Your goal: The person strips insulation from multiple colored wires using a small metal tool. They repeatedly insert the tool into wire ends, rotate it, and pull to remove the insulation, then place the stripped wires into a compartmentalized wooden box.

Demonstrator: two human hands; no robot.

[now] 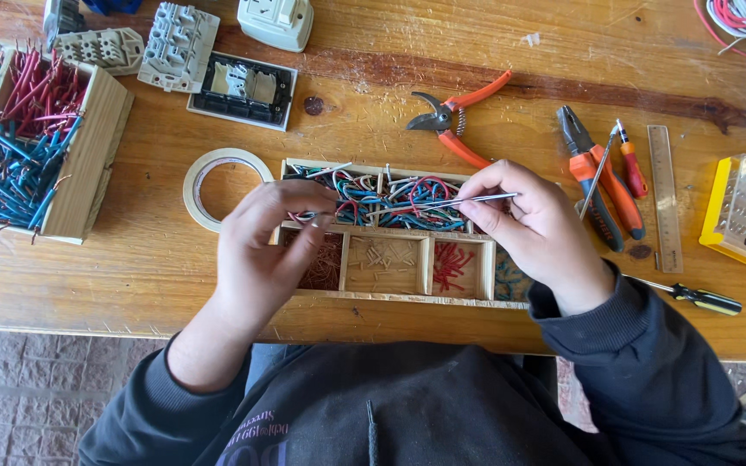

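My right hand (535,226) pinches slim metal tweezers (442,204), tips pointing left over a wooden divided tray (390,296). My left hand (268,242) grips a short bit of wire (304,216) between thumb and fingers, right at the tweezer tips. The tray's back compartments hold tangled coloured wires (416,194); its front compartments hold copper strands, pale insulation bits and red insulation bits (449,261).
A tape roll (193,177) lies left of the tray. A wooden box of red and blue wires (10,138) stands far left. Orange cutters (458,116), pliers (599,177), screwdrivers, a ruler (665,194) and a yellow bit case (742,214) lie right. Socket parts sit at the back.
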